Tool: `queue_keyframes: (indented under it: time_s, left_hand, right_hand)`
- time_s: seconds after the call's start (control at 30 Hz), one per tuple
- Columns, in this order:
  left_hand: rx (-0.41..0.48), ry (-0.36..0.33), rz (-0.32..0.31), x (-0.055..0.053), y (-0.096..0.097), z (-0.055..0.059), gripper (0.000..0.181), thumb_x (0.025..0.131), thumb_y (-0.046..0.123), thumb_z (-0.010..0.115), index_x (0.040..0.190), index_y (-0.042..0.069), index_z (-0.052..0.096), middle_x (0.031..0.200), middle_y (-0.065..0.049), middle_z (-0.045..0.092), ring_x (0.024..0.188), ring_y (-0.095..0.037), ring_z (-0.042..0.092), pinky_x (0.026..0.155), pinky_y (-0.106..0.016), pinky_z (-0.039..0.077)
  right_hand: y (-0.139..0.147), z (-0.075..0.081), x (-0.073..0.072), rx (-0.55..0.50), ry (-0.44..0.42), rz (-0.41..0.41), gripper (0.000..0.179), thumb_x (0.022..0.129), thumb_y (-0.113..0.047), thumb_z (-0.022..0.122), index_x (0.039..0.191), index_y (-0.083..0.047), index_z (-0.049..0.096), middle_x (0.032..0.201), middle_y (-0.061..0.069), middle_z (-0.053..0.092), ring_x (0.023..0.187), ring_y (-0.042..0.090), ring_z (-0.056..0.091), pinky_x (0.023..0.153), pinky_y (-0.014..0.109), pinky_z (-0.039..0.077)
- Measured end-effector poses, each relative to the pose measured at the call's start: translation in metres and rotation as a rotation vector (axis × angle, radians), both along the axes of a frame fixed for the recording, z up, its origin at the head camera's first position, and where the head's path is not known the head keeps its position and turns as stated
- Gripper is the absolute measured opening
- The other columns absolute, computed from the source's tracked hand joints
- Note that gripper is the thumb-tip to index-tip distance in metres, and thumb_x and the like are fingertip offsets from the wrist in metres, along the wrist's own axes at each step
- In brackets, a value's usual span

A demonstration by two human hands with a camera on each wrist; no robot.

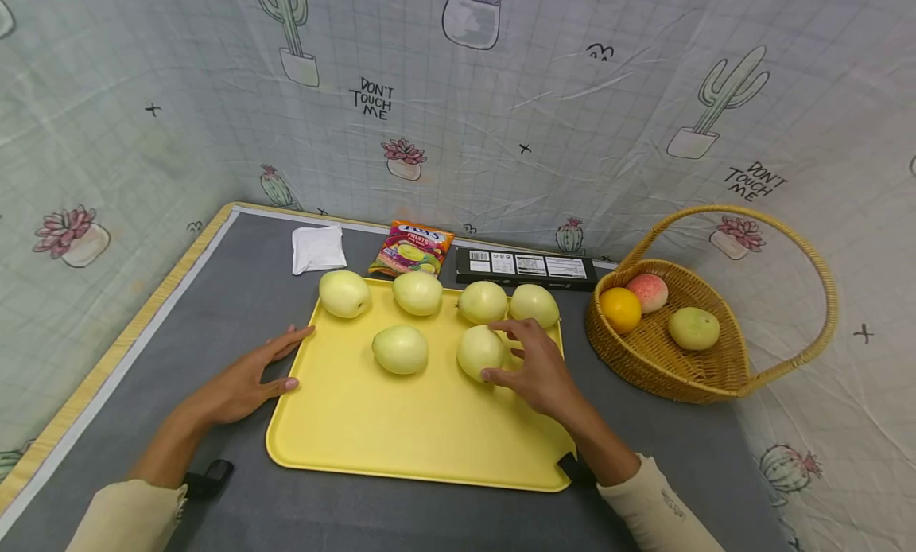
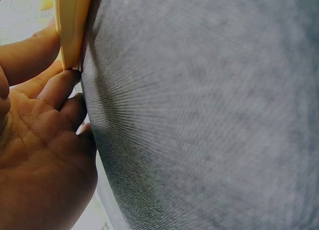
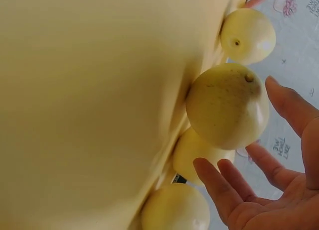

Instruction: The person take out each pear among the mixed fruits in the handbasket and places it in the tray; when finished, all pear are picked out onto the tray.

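In the head view, a yellow tray [image 1: 401, 448] bears several pale yellow-green round fruits. My left hand [image 1: 236, 385] rests at its left edge, fingers spread and fairly straight, with thumb and index fingertips at the rim. The left wrist view shows those fingertips against the tray's side [image 2: 75, 33]. My right hand [image 1: 537, 369] is around one pale fruit [image 1: 479, 353] near the tray's right, thumb on its near side and index finger on its far side. In the right wrist view, fingers are spread loosely about this fruit [image 3: 227, 108], with gaps showing.
Four-sided rows of cactus print cover the wall cloth [image 1: 501, 138] behind. Along the back lie a white packet [image 1: 318, 250], a colourful sweets bag [image 1: 411, 250] and a black box [image 1: 525, 270]. Right of the tray, a wicker basket [image 1: 637, 369] contains an orange, a peach and a green fruit.
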State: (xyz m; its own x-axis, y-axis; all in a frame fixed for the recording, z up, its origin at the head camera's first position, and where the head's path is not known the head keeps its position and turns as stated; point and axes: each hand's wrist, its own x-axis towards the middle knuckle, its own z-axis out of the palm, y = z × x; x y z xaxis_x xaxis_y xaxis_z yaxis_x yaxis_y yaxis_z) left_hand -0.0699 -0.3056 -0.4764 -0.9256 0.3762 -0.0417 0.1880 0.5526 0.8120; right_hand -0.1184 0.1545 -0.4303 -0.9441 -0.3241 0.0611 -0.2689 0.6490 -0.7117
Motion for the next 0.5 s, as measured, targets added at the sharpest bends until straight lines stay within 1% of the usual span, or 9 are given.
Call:
queue_keyframes:
  time_s: [0.17, 0.23, 0.27, 0.3, 0.47, 0.5]
  left_hand:
    - [-0.001, -0.002, 0.002, -0.0002, 0.0003, 0.0000, 0.084, 0.098, 0.018, 0.076, 0.168, 0.011, 0.031, 0.172, -0.028, 0.028, 0.162, -0.053, 0.010, 0.119, -0.079, 0.018]
    - [0.007, -0.006, -0.008, -0.0007, 0.0004, 0.0006, 0.084, 0.098, 0.017, 0.075, 0.168, 0.009, 0.030, 0.172, -0.029, 0.027, 0.161, -0.055, 0.009, 0.116, -0.082, 0.017]
    - [0.002, -0.008, -0.004, -0.0008, 0.0004, 0.0005, 0.084, 0.098, 0.018, 0.075, 0.168, 0.011, 0.030, 0.173, -0.028, 0.027, 0.161, -0.056, 0.010, 0.122, -0.076, 0.018]
    - [-0.002, -0.010, -0.002, -0.0009, 0.0004, 0.0005, 0.084, 0.098, 0.019, 0.075, 0.168, 0.011, 0.030, 0.173, -0.027, 0.027, 0.161, -0.056, 0.010, 0.123, -0.075, 0.017]
    - [-0.009, -0.010, 0.004, -0.0011, 0.0001, 0.0001, 0.083, 0.099, 0.021, 0.076, 0.168, 0.013, 0.031, 0.173, -0.026, 0.027, 0.159, -0.060, 0.010, 0.123, -0.073, 0.015]
    - [-0.007, -0.011, 0.003, -0.0012, 0.0001, 0.0005, 0.084, 0.098, 0.021, 0.076, 0.168, 0.013, 0.031, 0.173, -0.027, 0.027, 0.159, -0.060, 0.010, 0.118, -0.079, 0.015]
  right_hand:
    - [0.0018, 0.0003, 0.0010, -0.013, 0.006, 0.006, 0.073, 0.079, -0.019, 0.096, 0.144, -0.015, 0.064, 0.136, 0.018, 0.057, 0.128, 0.037, 0.060, 0.104, 0.054, 0.059]
    - [0.0021, 0.0006, 0.0011, -0.019, 0.013, 0.004, 0.072, 0.079, -0.019, 0.096, 0.144, -0.015, 0.064, 0.135, 0.018, 0.058, 0.129, 0.037, 0.060, 0.104, 0.054, 0.059]
    - [0.0023, 0.0008, 0.0012, -0.023, 0.018, 0.002, 0.072, 0.079, -0.019, 0.097, 0.143, -0.015, 0.064, 0.135, 0.018, 0.058, 0.129, 0.037, 0.060, 0.104, 0.054, 0.059]
    - [0.0025, 0.0010, 0.0012, -0.028, 0.029, 0.001, 0.071, 0.079, -0.019, 0.097, 0.143, -0.015, 0.065, 0.135, 0.018, 0.058, 0.129, 0.037, 0.060, 0.104, 0.054, 0.059]
    - [0.0059, 0.0037, 0.0002, -0.055, 0.071, -0.020, 0.069, 0.079, -0.018, 0.097, 0.140, -0.014, 0.066, 0.137, 0.018, 0.058, 0.131, 0.039, 0.060, 0.104, 0.054, 0.059]
    - [0.0071, 0.0051, -0.0004, -0.060, 0.075, -0.025, 0.069, 0.079, -0.018, 0.097, 0.140, -0.015, 0.066, 0.137, 0.017, 0.058, 0.132, 0.039, 0.060, 0.104, 0.053, 0.059]
